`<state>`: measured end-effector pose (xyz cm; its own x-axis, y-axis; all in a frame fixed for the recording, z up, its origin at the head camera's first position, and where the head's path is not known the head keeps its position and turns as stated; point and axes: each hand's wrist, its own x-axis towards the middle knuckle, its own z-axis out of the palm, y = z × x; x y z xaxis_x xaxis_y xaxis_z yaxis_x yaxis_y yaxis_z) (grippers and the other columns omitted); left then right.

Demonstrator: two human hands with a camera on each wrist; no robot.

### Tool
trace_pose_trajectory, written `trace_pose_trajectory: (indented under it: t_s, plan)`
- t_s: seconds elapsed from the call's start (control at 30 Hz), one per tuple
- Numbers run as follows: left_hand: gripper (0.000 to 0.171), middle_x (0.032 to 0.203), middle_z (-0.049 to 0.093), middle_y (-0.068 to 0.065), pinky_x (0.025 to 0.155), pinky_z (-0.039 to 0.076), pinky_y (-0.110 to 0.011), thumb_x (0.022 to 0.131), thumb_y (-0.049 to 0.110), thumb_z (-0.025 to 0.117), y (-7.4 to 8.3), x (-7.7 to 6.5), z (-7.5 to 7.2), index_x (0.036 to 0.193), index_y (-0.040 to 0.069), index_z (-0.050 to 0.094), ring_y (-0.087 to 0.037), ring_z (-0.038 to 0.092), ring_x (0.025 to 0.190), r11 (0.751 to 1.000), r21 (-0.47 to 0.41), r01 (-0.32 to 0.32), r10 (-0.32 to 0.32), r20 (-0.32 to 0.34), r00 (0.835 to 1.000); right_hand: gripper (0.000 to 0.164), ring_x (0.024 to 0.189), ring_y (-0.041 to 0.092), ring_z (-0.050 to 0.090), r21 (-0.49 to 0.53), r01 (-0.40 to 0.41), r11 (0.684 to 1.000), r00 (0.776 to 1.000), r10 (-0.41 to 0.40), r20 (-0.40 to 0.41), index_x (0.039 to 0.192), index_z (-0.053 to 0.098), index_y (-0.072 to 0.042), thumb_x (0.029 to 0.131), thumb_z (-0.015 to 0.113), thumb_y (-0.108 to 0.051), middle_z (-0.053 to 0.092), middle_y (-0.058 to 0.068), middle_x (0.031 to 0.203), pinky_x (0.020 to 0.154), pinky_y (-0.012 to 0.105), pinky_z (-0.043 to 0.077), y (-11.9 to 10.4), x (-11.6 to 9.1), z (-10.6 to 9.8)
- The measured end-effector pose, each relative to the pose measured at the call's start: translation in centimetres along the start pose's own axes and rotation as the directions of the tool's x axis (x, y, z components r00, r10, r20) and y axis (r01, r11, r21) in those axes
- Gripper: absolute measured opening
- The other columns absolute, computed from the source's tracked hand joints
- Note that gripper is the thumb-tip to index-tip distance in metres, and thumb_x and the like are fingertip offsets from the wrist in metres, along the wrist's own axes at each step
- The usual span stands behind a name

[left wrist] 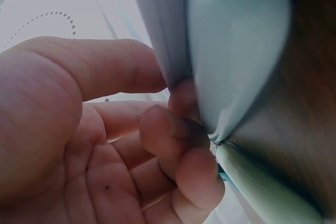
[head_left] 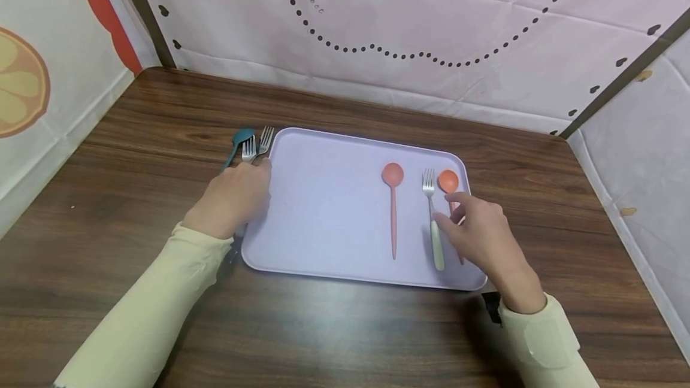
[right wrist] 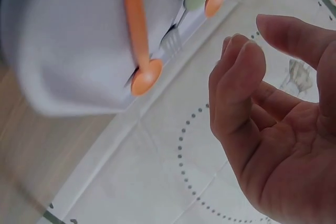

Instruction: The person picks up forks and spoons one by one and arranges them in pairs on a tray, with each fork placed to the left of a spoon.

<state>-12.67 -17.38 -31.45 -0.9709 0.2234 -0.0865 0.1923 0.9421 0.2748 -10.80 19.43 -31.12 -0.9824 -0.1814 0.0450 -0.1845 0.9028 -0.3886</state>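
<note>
My left hand (head_left: pixel 232 196) is at the left edge of the lavender tray (head_left: pixel 323 214), over two forks (head_left: pixel 266 139) and a teal spoon (head_left: pixel 244 136). In the left wrist view its loosely bent fingertips meet a pale handle (left wrist: pixel 236 40); no grip shows, and a green handle (left wrist: pixel 268 187) lies beyond. Above the tray's right side hovers my right hand (head_left: pixel 477 232), thumb and fingers apart with nothing between them. Beneath and beside it lie an orange spoon (head_left: pixel 448 181) and a fork with a pale green handle (head_left: pixel 437 250). Further left is a coral spoon (head_left: pixel 393 174).
A dark wooden table (head_left: pixel 345 328) holds everything. Printed cloth (head_left: pixel 420 17) hangs behind it, with more cloth at both sides. The tray has a low raised rim (head_left: pixel 356 279).
</note>
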Motion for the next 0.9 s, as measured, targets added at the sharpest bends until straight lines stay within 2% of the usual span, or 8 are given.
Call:
trace_pose_trajectory:
  t_s: [0.07,0.2,0.27,0.4,0.57,0.77,0.9]
  plan:
    - [0.014,0.072,0.05,-0.019,0.043,0.045,-0.041,0.089,0.004,0.04,-0.1,0.0,0.0,0.098,-0.005,0.046,-0.029,0.051,0.057,1.0,-0.005,0.002,-0.002,0.002,1.0,0.036,0.055,0.014,0.052,-0.017,-0.009,1.0,1.0,0.009,-0.006,0.108,0.059,-0.001,0.085,0.061,-0.029,0.062,0.004,0.071,0.05,0.034,0.045,0.3,0.2,-0.2]
    - [0.014,0.072,0.05,-0.019,0.043,0.045,-0.042,0.088,0.003,0.041,-0.2,0.0,0.0,0.099,-0.005,0.046,-0.029,0.051,0.057,1.0,-0.005,0.0,0.0,-0.005,1.0,0.038,0.062,0.019,0.053,-0.022,-0.027,0.999,1.0,0.027,-0.002,0.11,0.059,-0.001,0.085,0.061,-0.03,0.063,0.005,0.073,0.047,0.033,0.045,0.8,0.5,-0.5]
    - [0.014,0.072,0.05,-0.02,0.043,0.045,-0.043,0.088,0.003,0.041,-0.2,0.0,0.0,0.098,-0.005,0.047,-0.03,0.051,0.057,1.0,-0.004,-0.003,0.003,-0.011,1.0,0.041,0.063,0.019,0.053,-0.026,-0.03,0.999,1.0,0.03,-0.01,0.114,0.058,-0.001,0.085,0.061,-0.029,0.063,0.006,0.073,0.048,0.033,0.045,1.1,0.5,-0.5]
    - [0.012,0.072,0.05,-0.018,0.044,0.045,-0.042,0.088,0.004,0.042,-0.2,0.0,-0.1,0.096,-0.004,0.047,-0.028,0.05,0.056,1.0,-0.009,-0.006,0.006,-0.005,1.0,0.041,0.063,0.02,0.053,-0.034,-0.046,0.998,0.999,0.045,-0.019,0.113,0.059,0.0,0.085,0.061,-0.029,0.063,0.006,0.073,0.048,0.033,0.045,1.5,0.6,-0.7]
    - [0.01,0.073,0.051,-0.017,0.046,0.047,-0.04,0.087,0.006,0.046,0.1,-0.3,-0.7,0.095,-0.001,0.047,-0.026,0.051,0.057,0.999,-0.031,0.014,-0.014,0.005,1.0,0.039,0.062,0.02,0.052,-0.037,-0.029,0.999,0.998,0.027,-0.056,0.112,0.061,-0.001,0.084,0.063,-0.028,0.062,0.007,0.073,0.051,0.035,0.044,2.0,0.7,-0.9]
    - [0.022,0.082,0.053,-0.018,0.054,0.053,-0.044,0.087,0.007,0.052,0.3,-0.5,-1.0,0.107,-0.003,0.048,-0.025,0.054,0.062,0.998,-0.053,0.034,-0.034,-0.014,0.999,0.038,0.063,0.02,0.052,-0.038,-0.011,0.999,0.997,0.009,-0.074,0.11,0.062,0.0,0.084,0.064,-0.028,0.061,0.006,0.071,0.054,0.036,0.044,2.4,0.8,-0.9]
    - [0.032,0.085,0.054,-0.02,0.049,0.053,-0.04,0.089,0.009,0.049,0.2,-0.5,-1.2,0.118,-0.006,0.048,-0.023,0.053,0.058,0.996,-0.081,0.045,-0.046,-0.007,0.999,0.038,0.064,0.02,0.051,-0.039,-0.016,0.999,0.997,0.013,-0.077,0.109,0.062,0.0,0.083,0.064,-0.028,0.061,0.006,0.071,0.055,0.036,0.043,2.7,0.9,-0.8]
